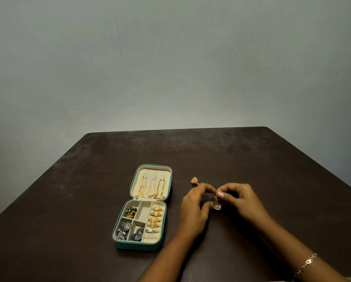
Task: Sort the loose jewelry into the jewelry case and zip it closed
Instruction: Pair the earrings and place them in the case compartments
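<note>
Hanging between the two hands, a gold bell-shaped earring (216, 204) is held above the table, to the right of the jewelry case and clear of it. The right hand (241, 200) pinches the earring's top between thumb and forefinger, the remaining fingers curled. The left hand (195, 208) closes on the same piece: forefinger bent to meet the top, thumb against the side of the bell.

A second gold earring (194, 180) lies on the table just beyond the left hand's knuckles, outside the case.

The jewelry case (138, 246), teal outside and cream inside, lies fully open and unzipped, its lid flat on the far side. Three gold chains (151, 189) hang from hooks in the lid. In the base, gold rings (155, 216) sit in the right-hand roll with one silver ring (151, 231) below them. A green and gold piece (131, 212) occupies the far left compartment; silver pieces (123, 230) fill the near left one. The middle far compartment holds nothing.

A bracelet (306, 265) circles the right wrist. All rests on a dark brown table (252, 159) before a plain grey wall (170, 58).
</note>
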{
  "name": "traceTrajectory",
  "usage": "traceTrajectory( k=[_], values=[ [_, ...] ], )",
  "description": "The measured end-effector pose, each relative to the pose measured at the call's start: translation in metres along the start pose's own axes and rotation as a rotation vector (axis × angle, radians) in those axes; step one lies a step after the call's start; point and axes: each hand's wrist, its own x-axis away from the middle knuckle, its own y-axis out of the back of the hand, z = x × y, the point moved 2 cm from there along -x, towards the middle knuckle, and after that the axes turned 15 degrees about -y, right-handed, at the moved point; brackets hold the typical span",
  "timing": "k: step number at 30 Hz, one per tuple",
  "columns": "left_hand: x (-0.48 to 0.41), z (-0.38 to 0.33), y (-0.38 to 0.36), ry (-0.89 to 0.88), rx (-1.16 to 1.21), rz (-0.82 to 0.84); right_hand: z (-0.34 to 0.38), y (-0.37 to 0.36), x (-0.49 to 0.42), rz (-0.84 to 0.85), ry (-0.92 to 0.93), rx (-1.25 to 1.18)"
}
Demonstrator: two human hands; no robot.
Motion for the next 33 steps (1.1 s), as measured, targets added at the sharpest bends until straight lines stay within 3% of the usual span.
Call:
traceTrajectory(
  k=[7,19,24,27,33],
  values=[
    [0.004,-0.006,0.005,0.014,0.151,-0.101,0.016,-0.003,0.011,0.078,-0.051,-0.131],
    [0.005,-0.003,0.008,0.126,0.292,-0.159,0.020,-0.012,0.011,-0.011,-0.102,-0.241],
    [0.005,0.000,0.010,0.192,0.312,-0.194,0.017,-0.013,-0.020,-0.163,-0.023,0.006],
    [0.005,0.001,0.011,0.224,0.346,-0.222,0.017,-0.024,-0.035,-0.157,0.055,0.173],
    [0.006,0.009,0.009,0.228,0.222,-0.267,0.008,-0.036,-0.050,-0.208,0.134,0.262]
  ],
)
